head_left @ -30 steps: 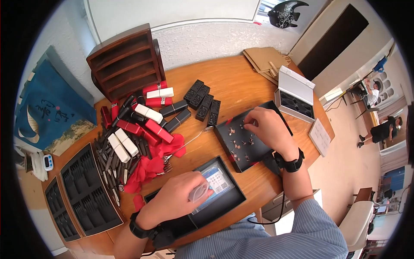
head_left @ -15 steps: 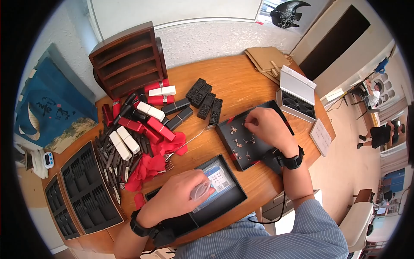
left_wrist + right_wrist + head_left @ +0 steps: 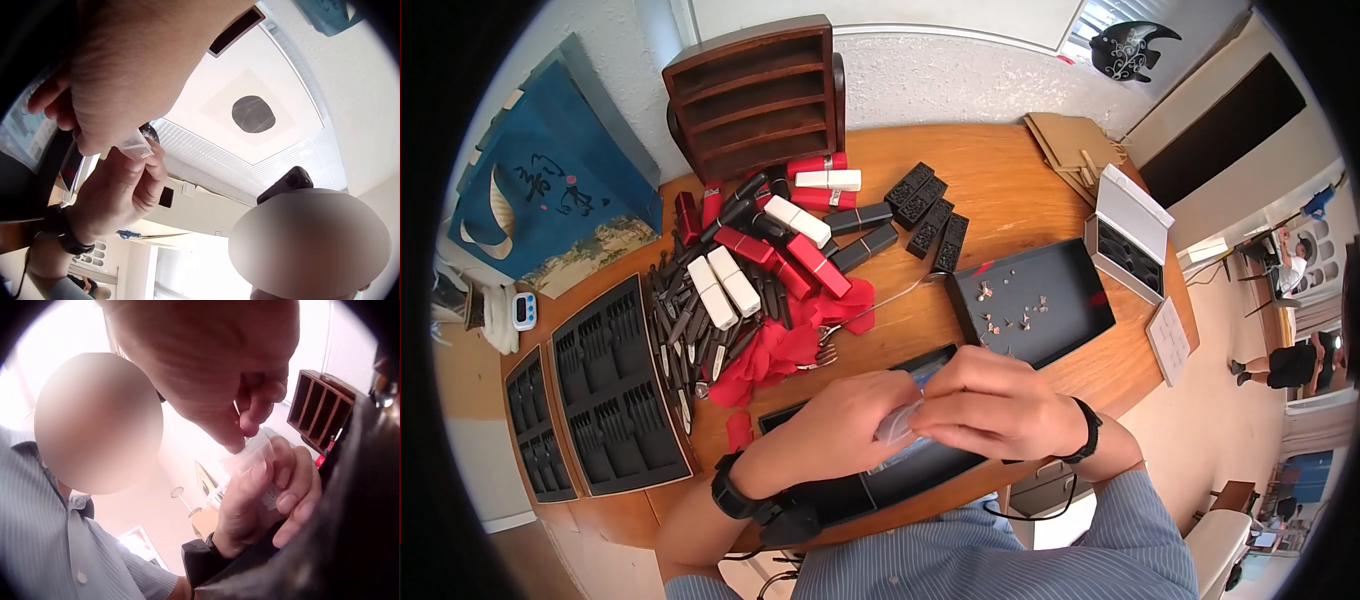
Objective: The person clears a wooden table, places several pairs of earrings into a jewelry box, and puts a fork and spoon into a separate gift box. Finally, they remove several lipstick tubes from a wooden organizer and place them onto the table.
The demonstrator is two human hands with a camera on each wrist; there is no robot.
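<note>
My left hand (image 3: 840, 425) holds a small clear plastic bag (image 3: 895, 422) over a black box (image 3: 930, 478). My right hand (image 3: 1000, 405) has come up against it, thumb and forefinger pinched at the bag's mouth in the left wrist view. I cannot tell whether a small piece is also between those fingertips. Beneath the left hand lies a larger clear packet (image 3: 28, 128) with a printed card, mostly covered in the head view. Just beyond my hands, a black tray (image 3: 1055, 335) bears several small earring-like pieces (image 3: 1027, 318).
Red, white and black lipstick-like tubes (image 3: 800, 222) are heaped left of centre, beside dark-handled cutlery (image 3: 670, 330) and red cloth (image 3: 765, 355). Black moulded trays (image 3: 618, 390) lie far left. A wooden shelf (image 3: 755, 100) stands behind; an opened white box (image 3: 1125, 245) sits right.
My right hand has left the tray of small pieces and moved down and left to the bag in my left hand. The head view has shifted, so the table appears further right.
</note>
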